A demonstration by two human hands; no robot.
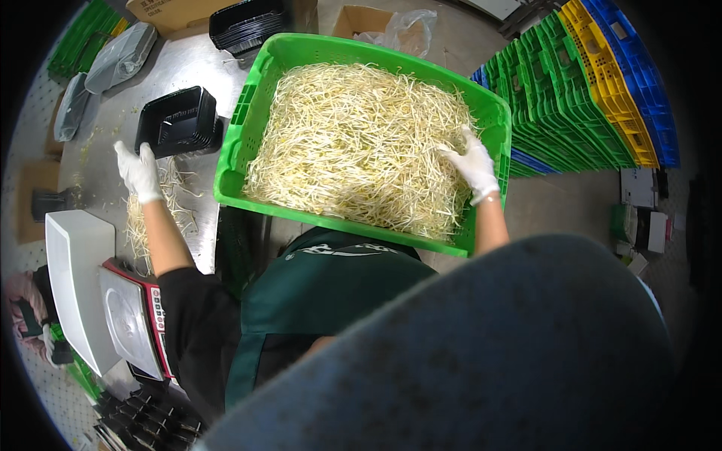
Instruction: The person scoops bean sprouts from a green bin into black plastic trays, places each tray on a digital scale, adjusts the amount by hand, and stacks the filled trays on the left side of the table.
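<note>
A green plastic crate (361, 225) full of bean sprouts (361, 146) lies before me. My right hand (472, 163), in a white glove, rests at the right side of the sprouts with its fingers apart. To the left, my gloved left hand (139, 172) is at the near left corner of a stack of black plastic trays (177, 121) on the metal table; its thumb and fingers are spread, and whether it touches the trays is not clear. Loose sprouts (175, 197) lie on the table beside and beneath my left forearm.
On the metal table (113, 121) stand a white plastic bin (82, 287), a scale (132, 321) and another black tray stack (248, 25). Stacked green, yellow and blue crates (575, 96) rise at the right. Beyond the crate is a cardboard box (361, 22). Another person (28, 310) is at the far left.
</note>
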